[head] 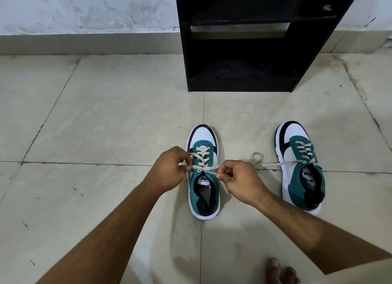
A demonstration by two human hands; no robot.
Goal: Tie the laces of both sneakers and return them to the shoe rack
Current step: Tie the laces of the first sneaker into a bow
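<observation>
Floor (106, 118): large pale beige tiles with dark grout lines, scuffed and spotted with small dark marks. Wall (84, 8) behind: whitish, stained and scraped, with a grey skirting band at its foot.

Shoe rack (239, 50): black, open-fronted, standing on the floor against the wall. One shelf board is visible, with a slot in the back panel showing the wall behind. Both visible compartments look bare, though the interior is dark.

Left sneaker (203, 173): teal, white and black, upright on the floor in front of the shoe rack, toe pointing towards it. Its lace (201, 158) is cream, threaded through the eyelets, with the two ends crossed over the tongue and pulled out to either side.

Left hand (169, 169): closed in a pinch on one lace end, just beside the sneaker's left edge. Right hand (239, 179): closed in a pinch on the other lace end, just beside the sneaker's right edge.

Right sneaker (301, 167): same make, upright on the floor in front of the shoe rack and off to its right, well apart from the first. Its loose lace (269, 164) trails across the floor towards the right hand, ending in a small loop, untied.

Bare toes (280, 271) of the person rest on the floor at the near edge of view.
</observation>
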